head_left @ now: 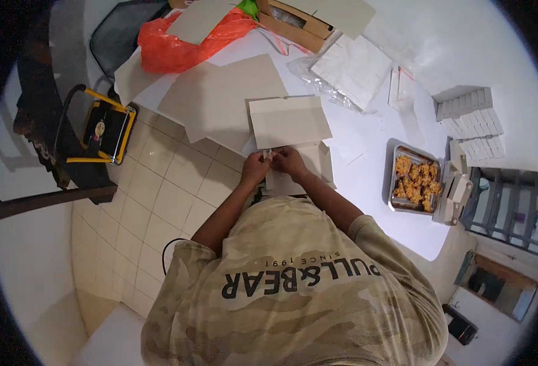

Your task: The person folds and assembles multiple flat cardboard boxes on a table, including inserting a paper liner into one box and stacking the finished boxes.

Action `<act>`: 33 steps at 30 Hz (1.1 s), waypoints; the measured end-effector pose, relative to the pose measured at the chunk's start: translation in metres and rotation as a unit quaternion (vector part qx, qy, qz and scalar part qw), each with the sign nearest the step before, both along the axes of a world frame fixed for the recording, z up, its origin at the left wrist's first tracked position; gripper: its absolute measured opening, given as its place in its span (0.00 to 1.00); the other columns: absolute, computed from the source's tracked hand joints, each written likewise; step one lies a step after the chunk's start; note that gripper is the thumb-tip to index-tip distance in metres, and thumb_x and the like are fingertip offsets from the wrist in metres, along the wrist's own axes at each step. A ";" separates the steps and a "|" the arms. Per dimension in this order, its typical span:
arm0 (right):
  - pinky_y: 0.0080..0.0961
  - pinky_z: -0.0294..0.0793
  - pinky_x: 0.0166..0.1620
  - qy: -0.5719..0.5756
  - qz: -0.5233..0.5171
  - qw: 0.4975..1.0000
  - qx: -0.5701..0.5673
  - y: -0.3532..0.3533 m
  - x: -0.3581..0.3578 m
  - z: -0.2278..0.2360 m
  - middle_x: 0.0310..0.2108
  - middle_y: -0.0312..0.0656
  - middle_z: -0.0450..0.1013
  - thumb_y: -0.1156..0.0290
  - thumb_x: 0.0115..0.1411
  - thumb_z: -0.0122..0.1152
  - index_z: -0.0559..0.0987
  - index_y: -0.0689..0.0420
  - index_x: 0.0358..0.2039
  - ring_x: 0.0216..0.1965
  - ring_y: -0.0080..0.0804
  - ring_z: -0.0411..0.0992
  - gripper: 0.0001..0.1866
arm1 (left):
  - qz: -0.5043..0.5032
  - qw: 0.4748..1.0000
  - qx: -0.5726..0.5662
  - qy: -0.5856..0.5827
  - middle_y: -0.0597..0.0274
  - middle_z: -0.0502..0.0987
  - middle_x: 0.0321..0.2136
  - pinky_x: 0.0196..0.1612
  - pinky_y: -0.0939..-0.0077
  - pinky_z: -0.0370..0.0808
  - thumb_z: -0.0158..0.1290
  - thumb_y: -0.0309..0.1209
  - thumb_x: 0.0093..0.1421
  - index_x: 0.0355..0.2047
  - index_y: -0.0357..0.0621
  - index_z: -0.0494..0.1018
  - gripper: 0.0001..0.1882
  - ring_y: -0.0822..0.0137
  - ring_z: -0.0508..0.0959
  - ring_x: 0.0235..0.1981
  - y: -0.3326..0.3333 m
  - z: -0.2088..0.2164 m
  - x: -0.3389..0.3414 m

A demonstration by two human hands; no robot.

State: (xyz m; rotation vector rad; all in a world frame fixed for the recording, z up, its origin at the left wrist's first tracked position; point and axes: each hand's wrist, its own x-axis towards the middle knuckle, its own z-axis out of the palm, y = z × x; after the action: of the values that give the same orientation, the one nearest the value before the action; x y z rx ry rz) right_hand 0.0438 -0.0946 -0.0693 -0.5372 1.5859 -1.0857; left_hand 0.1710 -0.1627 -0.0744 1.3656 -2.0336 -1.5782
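Note:
A light grey cardboard box (pixel 313 157) lies on the table edge close to my body. Its lid (pixel 290 120) is folded back, away from me. At the box's left side my left hand (pixel 255 169) is closed, with its fingertips pinching the cardboard near a corner flap. Close beside it, my right hand (pixel 289 162) is also closed on the same side of the box. The fingertips of both hands nearly meet, and the small flap between them is mostly hidden.
Flat cardboard sheets (pixel 223 91) lie beyond the box, near a red plastic bag (pixel 177 46). A metal tray (pixel 393 189) of fried food (pixel 416 182) sits at the right beside stacked folded boxes (pixel 473 122). A yellow-and-black trolley (pixel 103 131) stands on the floor at left.

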 end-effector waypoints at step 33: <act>0.19 0.68 0.29 0.071 -0.198 0.974 -0.086 -0.019 0.042 -0.017 0.23 0.37 0.70 0.69 0.52 0.53 0.74 0.60 0.27 0.24 0.21 0.67 0.08 | -0.176 0.931 -0.290 -0.133 0.48 0.66 0.30 0.33 0.56 0.65 0.38 0.33 0.56 0.29 0.37 0.62 0.10 0.47 0.68 0.32 -0.029 0.020 -0.016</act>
State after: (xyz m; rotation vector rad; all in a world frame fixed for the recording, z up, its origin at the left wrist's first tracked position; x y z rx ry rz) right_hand 0.0856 -0.1136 -0.0866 -0.4290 1.7817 -1.5239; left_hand 0.1552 -0.1921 -0.0540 1.0659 -2.7301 -0.7848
